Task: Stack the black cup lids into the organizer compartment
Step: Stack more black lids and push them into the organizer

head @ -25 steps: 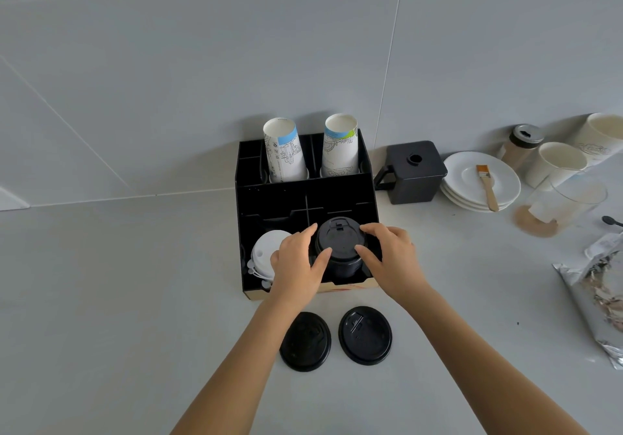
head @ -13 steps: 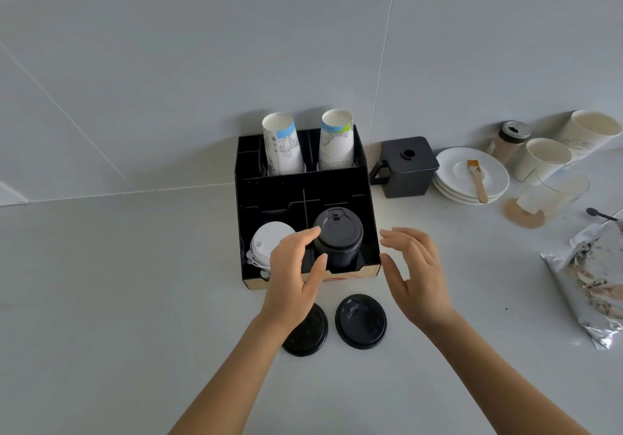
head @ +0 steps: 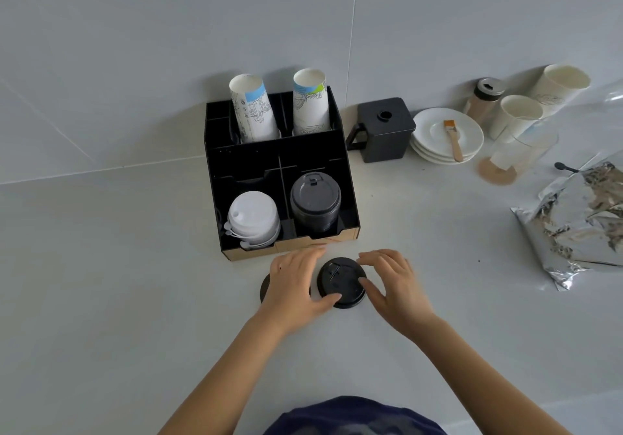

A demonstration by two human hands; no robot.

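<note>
Grey tiled wall behind, pale counter (head: 101,299) carrying everything. Black organizer (head: 215,198) is sitting against the wall: paper cups (head: 283,111) standing in the back slots, white lids (head: 253,219) stacked front-left, black lid stack (head: 315,202) filling the front-right compartment and rising above its front edge. Two loose black lids are lying on the counter just in front of the organizer. Left hand (head: 293,283) is spread flat over the left lid (head: 264,288), hiding most of it, with the thumb touching the near rim of the right lid (head: 342,283). Right hand (head: 392,283) is curving around that same lid's far side, fingers open, thumb resting on its rim. Neither hand is gripping yet; both are bracketing the right lid. Step in hand looks like the pickup of the next lid, with two lids left to go. Next move is probably calling for a pinch across the rim, a lift clear of the front wall, then centring the lid over the stack so it nests rather than tilting. Dark cloth (head: 354,417) is showing at the bottom edge.
</note>
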